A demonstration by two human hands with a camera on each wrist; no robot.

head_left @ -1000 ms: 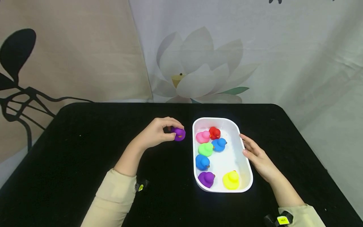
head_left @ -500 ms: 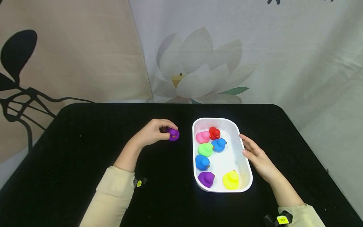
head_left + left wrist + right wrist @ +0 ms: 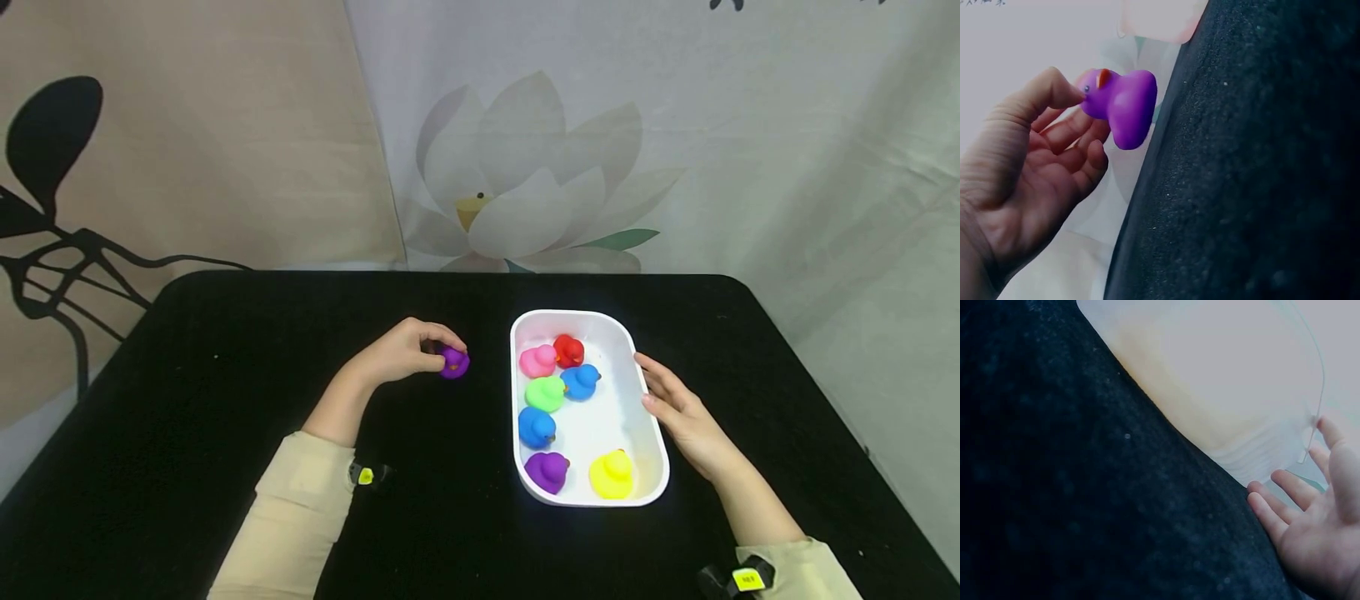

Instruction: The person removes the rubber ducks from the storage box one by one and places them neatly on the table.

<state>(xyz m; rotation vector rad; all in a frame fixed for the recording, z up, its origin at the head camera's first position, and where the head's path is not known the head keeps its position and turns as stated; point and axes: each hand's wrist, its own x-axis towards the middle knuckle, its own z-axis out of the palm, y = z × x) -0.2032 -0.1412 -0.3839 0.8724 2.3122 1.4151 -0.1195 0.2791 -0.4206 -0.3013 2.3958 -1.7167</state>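
My left hand point(image 3: 401, 353) pinches a purple rubber duck point(image 3: 454, 363) by its head, to the left of the white tray point(image 3: 626, 417). In the left wrist view the purple duck's orange beak and one eye show between thumb and fingers, its body hanging free below them. Against the tray's right wall rests my right hand point(image 3: 686, 421), its fingers extended and fingertips touching the side. Inside the tray sit a pink duck point(image 3: 537, 362), a red duck point(image 3: 570, 352), a green duck point(image 3: 545, 394), two blue ducks point(image 3: 581, 382), another purple duck point(image 3: 547, 472) and a yellow duck point(image 3: 612, 475).
A black cloth covers the table point(image 3: 225, 400). Behind its far edge hangs a pale curtain point(image 3: 787, 150) printed with a large flower. A dark chair-like shape point(image 3: 56, 142) shows on the left backdrop.
My left hand has shifted to the left with the purple duck, away from the tray, and slightly nearer to me. My right hand and the tray stay in place.
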